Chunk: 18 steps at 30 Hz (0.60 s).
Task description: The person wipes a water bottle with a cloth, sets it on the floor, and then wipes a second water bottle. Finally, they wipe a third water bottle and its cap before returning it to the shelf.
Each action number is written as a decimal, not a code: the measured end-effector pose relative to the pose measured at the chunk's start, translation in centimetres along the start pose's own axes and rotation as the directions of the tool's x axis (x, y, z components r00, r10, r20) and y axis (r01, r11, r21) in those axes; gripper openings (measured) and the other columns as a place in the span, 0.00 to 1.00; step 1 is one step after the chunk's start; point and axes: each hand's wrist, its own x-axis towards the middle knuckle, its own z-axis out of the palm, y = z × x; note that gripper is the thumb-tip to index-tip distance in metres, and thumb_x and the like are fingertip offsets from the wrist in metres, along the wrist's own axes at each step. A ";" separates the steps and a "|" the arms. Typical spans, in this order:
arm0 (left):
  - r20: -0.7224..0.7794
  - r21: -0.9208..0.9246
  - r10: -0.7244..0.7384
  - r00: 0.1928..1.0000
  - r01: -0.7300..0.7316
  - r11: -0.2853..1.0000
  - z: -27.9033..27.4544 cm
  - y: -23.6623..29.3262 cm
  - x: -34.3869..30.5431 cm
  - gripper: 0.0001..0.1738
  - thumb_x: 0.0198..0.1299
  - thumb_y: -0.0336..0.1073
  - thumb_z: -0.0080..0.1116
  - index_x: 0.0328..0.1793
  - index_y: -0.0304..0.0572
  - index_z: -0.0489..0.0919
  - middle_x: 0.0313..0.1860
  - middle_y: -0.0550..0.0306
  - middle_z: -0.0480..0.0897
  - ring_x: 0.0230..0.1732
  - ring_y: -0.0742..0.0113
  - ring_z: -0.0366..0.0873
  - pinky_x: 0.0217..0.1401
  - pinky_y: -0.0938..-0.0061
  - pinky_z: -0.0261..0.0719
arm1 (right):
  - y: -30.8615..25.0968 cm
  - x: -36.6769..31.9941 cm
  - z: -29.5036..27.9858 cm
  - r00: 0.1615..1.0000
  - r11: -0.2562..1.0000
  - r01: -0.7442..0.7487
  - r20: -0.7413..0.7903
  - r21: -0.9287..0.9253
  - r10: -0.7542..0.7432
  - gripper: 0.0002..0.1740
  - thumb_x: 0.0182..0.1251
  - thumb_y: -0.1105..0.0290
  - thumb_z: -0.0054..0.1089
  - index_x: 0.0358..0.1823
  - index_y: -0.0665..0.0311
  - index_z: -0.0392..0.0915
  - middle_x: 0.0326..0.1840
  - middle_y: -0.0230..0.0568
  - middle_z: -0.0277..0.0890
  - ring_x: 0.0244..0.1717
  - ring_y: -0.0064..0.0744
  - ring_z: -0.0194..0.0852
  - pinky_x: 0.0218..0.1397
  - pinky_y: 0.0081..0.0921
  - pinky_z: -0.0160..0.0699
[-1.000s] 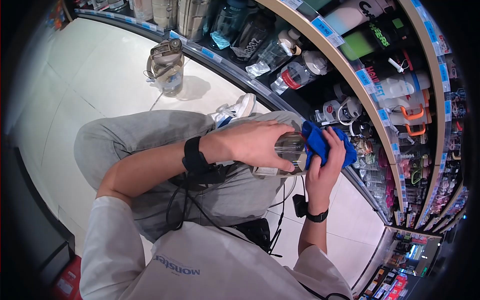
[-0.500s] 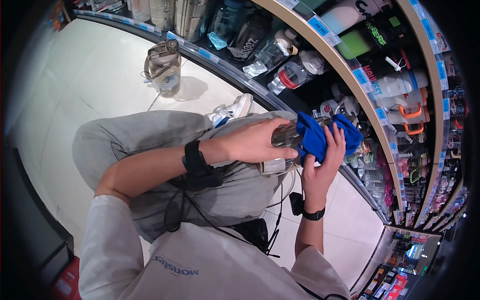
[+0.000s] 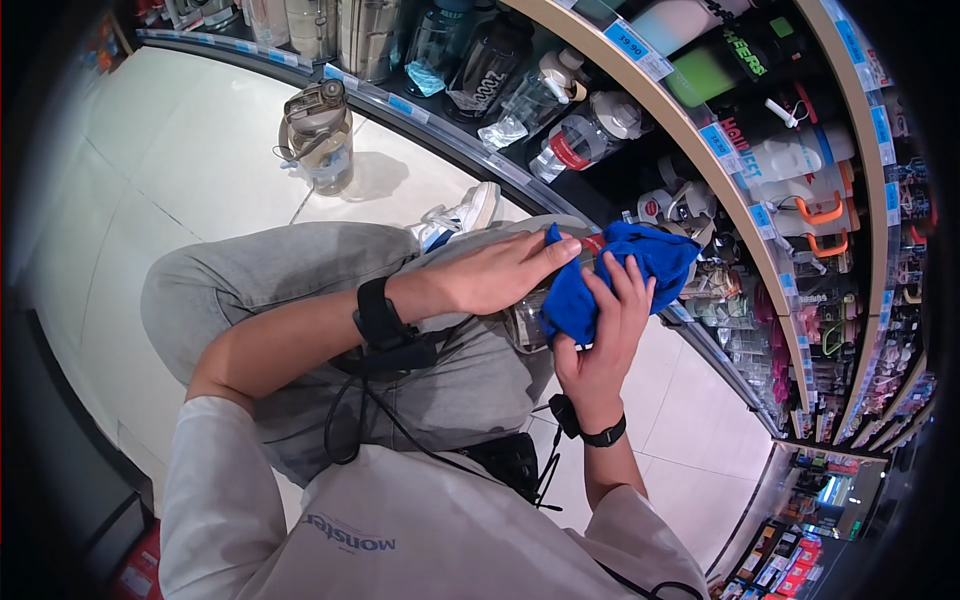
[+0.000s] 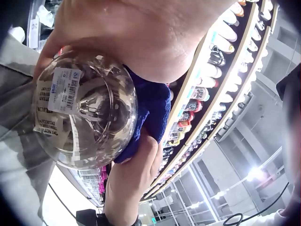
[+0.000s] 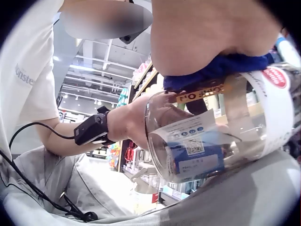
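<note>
My left hand point(image 3: 490, 277) grips a clear bottle point(image 3: 526, 322) lying across my lap, its thumb against a corner of the blue cloth point(image 3: 575, 302). My right hand point(image 3: 612, 322) holds that cloth around the bottle's side, fingers curved over it. In the left wrist view the round base of the bottle point(image 4: 87, 141) with a white label faces the camera, beside the cloth point(image 4: 153, 106). In the right wrist view the bottle point(image 5: 249, 127) shows printed labels, and the cloth point(image 5: 216, 70) lies between it and my right palm point(image 5: 211, 35). The bottle's far end is mostly hidden.
Another bottle point(image 3: 325, 145) with a lid and strap stands on the tiled floor point(image 3: 180, 150), beyond my knee. Shelves point(image 3: 690, 120) full of bottles curve along the front and right. Black cables point(image 3: 365, 425) hang across my lap.
Both hands, the bottle and the cloth have moved left. The cloth has come further over the bottle's side, and my left thumb has shifted from the bottle onto the cloth's corner.
</note>
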 end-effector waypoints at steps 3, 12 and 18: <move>0.000 0.019 0.021 1.000 -0.021 1.000 0.1 -0.3 0.1 0.44 0.85 0.64 0.27 0.84 0.29 0.63 0.82 0.37 0.68 0.84 0.48 0.63 0.87 0.65 0.56 | -0.3 -0.6 0.4 1.000 1.000 0.020 -0.002 0.000 -0.020 0.36 0.48 0.66 0.65 0.66 0.58 0.78 0.76 0.50 0.71 0.81 0.63 0.61 0.84 0.72 0.44; 0.008 0.023 -0.018 1.000 0.018 1.000 0.2 -1.5 0.6 0.47 0.81 0.70 0.32 0.82 0.31 0.64 0.78 0.30 0.70 0.80 0.39 0.66 0.85 0.58 0.59 | -1.8 -2.0 1.6 0.989 0.988 0.134 0.046 0.083 -0.138 0.34 0.49 0.58 0.75 0.61 0.55 0.82 0.72 0.43 0.75 0.79 0.57 0.66 0.83 0.67 0.51; 0.042 -0.017 -0.010 0.999 0.011 1.000 0.0 -0.3 0.1 0.47 0.80 0.70 0.36 0.84 0.33 0.63 0.79 0.30 0.69 0.82 0.40 0.65 0.85 0.56 0.60 | -1.8 -2.5 1.9 0.984 0.984 0.160 0.071 0.084 -0.166 0.32 0.53 0.53 0.78 0.60 0.53 0.82 0.71 0.40 0.76 0.79 0.53 0.66 0.83 0.64 0.52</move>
